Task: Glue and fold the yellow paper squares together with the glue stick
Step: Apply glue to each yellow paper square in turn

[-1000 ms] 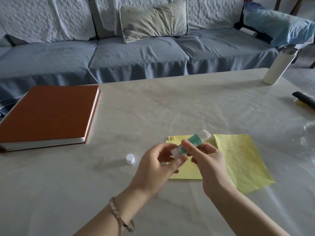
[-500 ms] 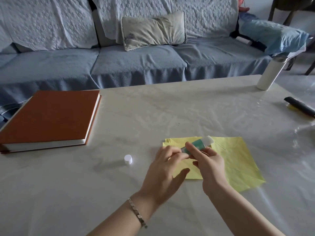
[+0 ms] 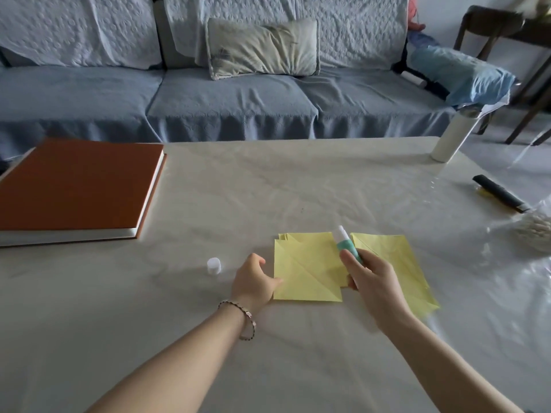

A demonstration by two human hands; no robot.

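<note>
bare table (image 3: 298,189) beyond papers; cap (image 3: 214,265) left; book (image 3: 74,189) far left; bottle (image 3: 451,138), remote (image 3: 501,196) right

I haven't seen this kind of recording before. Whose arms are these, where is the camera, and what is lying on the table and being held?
No machine: a person works bare-handed, filmed by one wide-angle camera on their head, looking down at a pale table. The right hand grips a green glue stick. The left hand touches the left edge of a stack of yellow paper squares; whether it pinches them is unclear. More yellow paper lies partly under the right hand. A small white cap stands left of the left hand. Further off: a brown book, a white bottle, a black object.
</note>
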